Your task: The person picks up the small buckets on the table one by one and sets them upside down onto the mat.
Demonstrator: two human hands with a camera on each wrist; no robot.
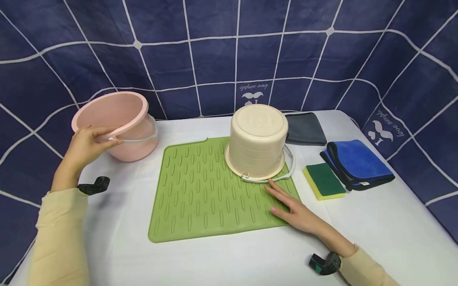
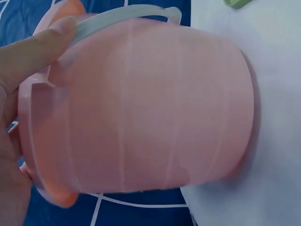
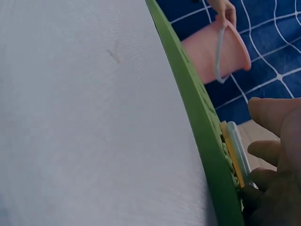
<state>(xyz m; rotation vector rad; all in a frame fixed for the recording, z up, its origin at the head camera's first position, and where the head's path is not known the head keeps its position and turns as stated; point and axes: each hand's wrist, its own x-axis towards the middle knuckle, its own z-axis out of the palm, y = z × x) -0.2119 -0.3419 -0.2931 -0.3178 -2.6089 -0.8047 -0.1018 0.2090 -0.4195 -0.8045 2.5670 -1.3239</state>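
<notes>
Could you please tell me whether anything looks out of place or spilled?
The cream bucket stands out slightly: it is upside down on the green mat, while the pink bucket opens upward. I see no spill or damage.

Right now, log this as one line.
left hand: grips pink bucket | right hand: near cream bucket | cream bucket: inverted on mat
</notes>
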